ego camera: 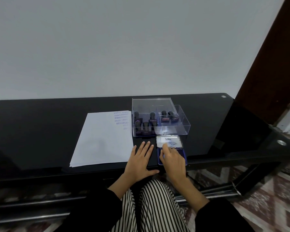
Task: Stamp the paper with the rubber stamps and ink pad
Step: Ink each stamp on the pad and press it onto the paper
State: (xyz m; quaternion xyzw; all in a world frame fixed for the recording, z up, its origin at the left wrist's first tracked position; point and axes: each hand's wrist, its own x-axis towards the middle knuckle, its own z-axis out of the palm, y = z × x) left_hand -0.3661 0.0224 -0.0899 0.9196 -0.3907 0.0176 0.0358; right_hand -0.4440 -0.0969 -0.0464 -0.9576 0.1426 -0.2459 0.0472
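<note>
While your left hand (141, 162) lies flat, fingers straight, on the black table (40, 131) between the stamped paper (104, 144) and the open ink pad (169, 140), your right hand (172, 158) covers the pad, fingers bent at its lid — whether they pinch anything cannot be told. Rubber stamps (146, 125) stand in clear boxes (182, 128) just behind.

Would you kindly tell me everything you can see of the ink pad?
The ink pad is a small rectangular tin with a dark blue base and a lid raised at its far side, whose pale face bears an Artline label. It sits on the black table just before the clear stamp box. The right hand covers most of the base, curled fingers at the lid's edge.
</note>
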